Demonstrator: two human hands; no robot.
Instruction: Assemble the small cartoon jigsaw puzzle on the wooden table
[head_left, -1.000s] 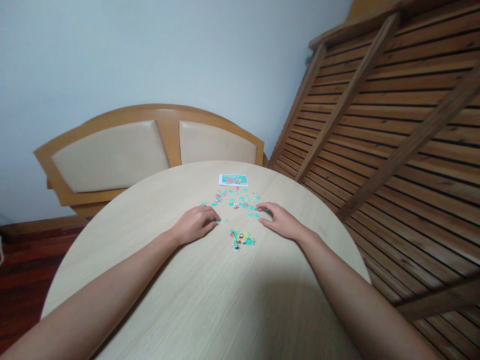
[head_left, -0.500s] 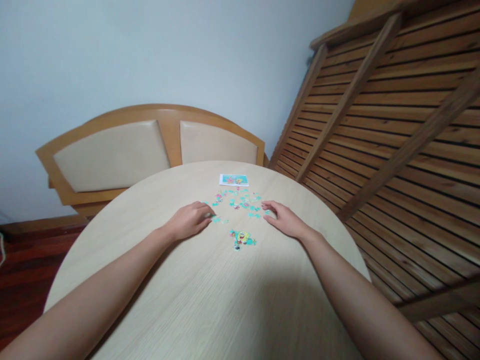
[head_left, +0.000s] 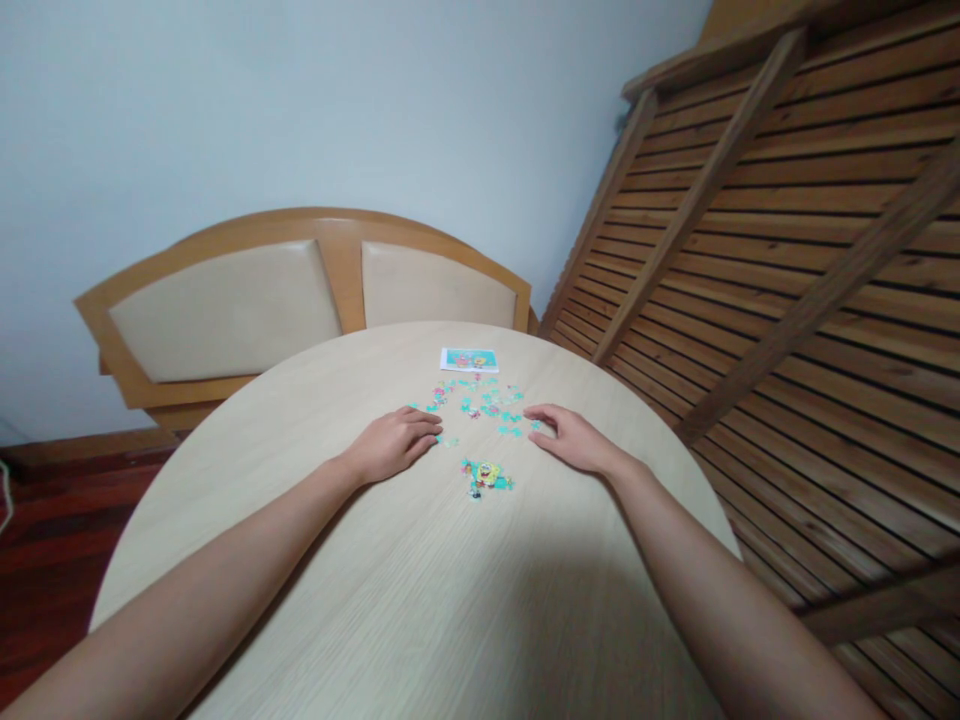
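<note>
From where I sit, my left hand lies palm down with its fingers nearly together, their tips at the left edge of the scatter. I cannot tell whether that grip has a piece under it; the knuckles hide the underside. My right hand has its grip open, thumb and forefinger parted, with nothing pinched. A small turquoise piece shows at the gap between them, though I cannot make out whether it is being touched.

Between and beyond the hands, the loose puzzle pieces spread flat, mostly turquoise with some pink; I take it they are spaced out so that their colours and outlines can be read. Nearer me, apart from them, sits the joined cluster with a yellow cartoon figure, its edge uneven. Its place between the forearms probably keeps it within reach of both hands. Past the scatter lies a picture card, likely put there to stay in sight without being covered.

All of this rests on the round worktop. Behind it stand a padded wooden backrest and a pale wall, with a slatted wooden panel leaning at the right.
</note>
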